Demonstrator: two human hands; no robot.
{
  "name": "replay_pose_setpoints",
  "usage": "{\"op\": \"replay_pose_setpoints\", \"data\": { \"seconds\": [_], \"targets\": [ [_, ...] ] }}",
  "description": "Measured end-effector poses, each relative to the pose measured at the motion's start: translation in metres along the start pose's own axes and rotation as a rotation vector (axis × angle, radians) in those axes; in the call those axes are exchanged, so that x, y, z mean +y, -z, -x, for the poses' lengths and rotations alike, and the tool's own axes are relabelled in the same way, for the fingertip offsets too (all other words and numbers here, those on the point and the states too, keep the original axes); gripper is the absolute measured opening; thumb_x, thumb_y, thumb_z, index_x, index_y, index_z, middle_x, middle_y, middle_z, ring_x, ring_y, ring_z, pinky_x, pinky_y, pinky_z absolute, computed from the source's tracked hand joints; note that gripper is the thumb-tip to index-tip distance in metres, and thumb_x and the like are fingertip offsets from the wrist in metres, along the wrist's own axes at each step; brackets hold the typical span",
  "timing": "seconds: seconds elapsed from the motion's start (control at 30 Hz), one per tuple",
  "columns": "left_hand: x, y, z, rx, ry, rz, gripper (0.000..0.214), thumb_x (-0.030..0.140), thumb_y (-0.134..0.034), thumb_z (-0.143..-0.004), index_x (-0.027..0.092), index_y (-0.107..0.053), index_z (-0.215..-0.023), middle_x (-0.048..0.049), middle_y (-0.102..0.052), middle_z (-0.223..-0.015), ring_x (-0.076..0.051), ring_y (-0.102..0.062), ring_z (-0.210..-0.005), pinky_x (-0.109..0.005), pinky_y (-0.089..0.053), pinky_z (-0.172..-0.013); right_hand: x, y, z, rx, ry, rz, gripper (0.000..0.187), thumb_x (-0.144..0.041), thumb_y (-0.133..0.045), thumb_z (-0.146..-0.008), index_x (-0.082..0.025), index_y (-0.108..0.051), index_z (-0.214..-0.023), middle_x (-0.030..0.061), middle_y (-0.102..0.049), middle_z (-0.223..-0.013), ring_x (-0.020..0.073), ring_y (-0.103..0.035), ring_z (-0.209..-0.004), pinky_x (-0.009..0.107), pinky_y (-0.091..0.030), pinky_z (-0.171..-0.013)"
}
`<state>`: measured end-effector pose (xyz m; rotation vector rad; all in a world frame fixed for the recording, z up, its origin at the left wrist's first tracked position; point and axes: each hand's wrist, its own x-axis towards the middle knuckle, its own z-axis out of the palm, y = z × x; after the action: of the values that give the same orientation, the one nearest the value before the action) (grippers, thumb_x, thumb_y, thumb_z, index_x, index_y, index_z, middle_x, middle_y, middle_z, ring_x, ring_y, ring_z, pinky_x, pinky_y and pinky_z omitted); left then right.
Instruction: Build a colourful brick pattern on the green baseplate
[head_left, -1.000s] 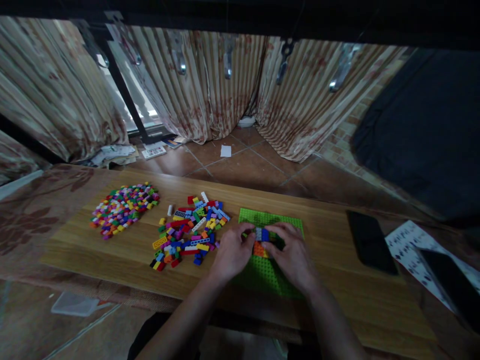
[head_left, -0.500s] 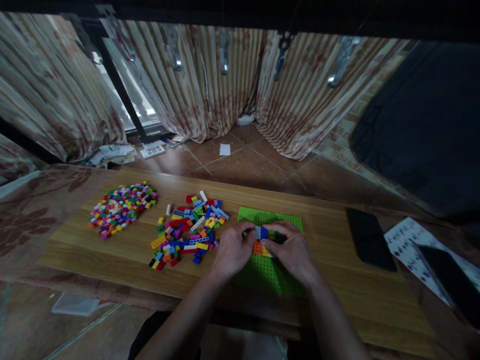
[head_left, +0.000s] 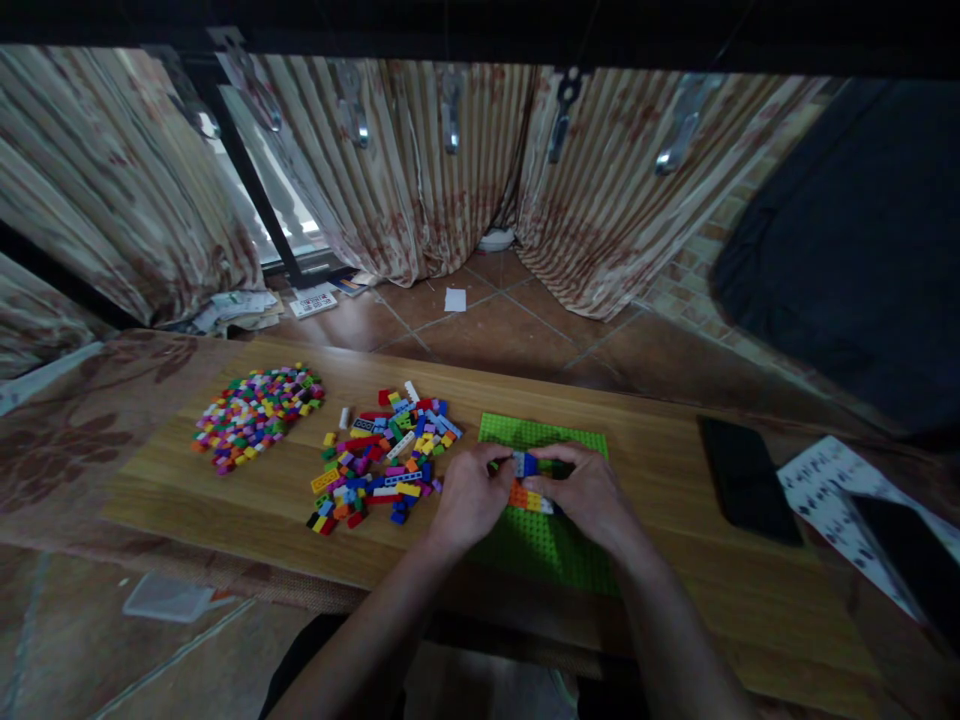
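Observation:
Both of my hands meet over a green studded baseplate [head_left: 555, 560] on the wooden table. My left hand [head_left: 476, 492] pinches the light blue end of a small blue toy-brick piece [head_left: 529, 464]. From the other side, my right hand [head_left: 585, 490] closes its thumb and fingers on the darker blue end. Just below the fingertips, orange, yellow and white bricks [head_left: 531, 498] form a short row on the baseplate. The fingers partly cover the blue piece, and I cannot tell whether it touches the row.
Left of the baseplate lies a loose pile of mixed bricks [head_left: 382, 460]; farther left is a heap of smaller ones [head_left: 259, 410]. A black tablet-like slab [head_left: 746, 480] rests at the right, beside a printed sheet [head_left: 832, 490] and another dark device [head_left: 907, 550].
My head view has shifted slightly, moving the scene a little to the right. Both hands stay on the blue bricks; more of the white end of the row shows by my right hand.

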<state>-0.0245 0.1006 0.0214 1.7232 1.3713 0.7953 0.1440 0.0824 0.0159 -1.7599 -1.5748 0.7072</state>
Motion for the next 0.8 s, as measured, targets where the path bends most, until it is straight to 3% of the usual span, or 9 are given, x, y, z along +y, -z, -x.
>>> {"op": "replay_pose_setpoints", "data": {
  "seconds": [0.4,0.53,0.8],
  "targets": [
    [-0.002,0.003,0.002,-0.026,-0.021,-0.011,0.026,0.026,-0.051,-0.087,0.018,-0.072,-0.099,-0.0054,-0.074,-0.091,-0.018,-0.066,-0.08,-0.028,-0.049,-0.073,0.001,0.001,0.003,0.001,0.065,0.04,0.039,-0.043,-0.075,-0.065,-0.026,-0.074,-0.1,0.0058,-0.07,-0.101,0.0251,-0.064,-0.095,0.045,-0.048,-0.088],
    [-0.002,0.006,0.003,-0.009,-0.052,0.02,0.025,0.026,-0.049,-0.088,0.019,-0.072,-0.098,-0.0042,-0.073,-0.089,-0.017,-0.066,-0.079,-0.027,-0.049,-0.073,0.005,0.009,0.006,0.05,0.0,-0.057,0.05,-0.048,-0.074,-0.066,-0.023,-0.07,-0.109,0.0087,-0.07,-0.111,0.0268,-0.065,-0.1,0.046,-0.05,-0.088],
    [-0.004,0.023,0.004,0.066,-0.047,0.053,0.025,0.025,-0.05,-0.088,0.019,-0.072,-0.099,-0.0036,-0.073,-0.087,-0.016,-0.064,-0.074,-0.024,-0.048,-0.069,0.006,0.014,0.014,0.155,-0.112,-0.046,0.044,-0.056,-0.064,-0.075,-0.022,-0.072,-0.102,0.0094,-0.074,-0.101,0.0273,-0.069,-0.09,0.045,-0.051,-0.082]
  ]
}}
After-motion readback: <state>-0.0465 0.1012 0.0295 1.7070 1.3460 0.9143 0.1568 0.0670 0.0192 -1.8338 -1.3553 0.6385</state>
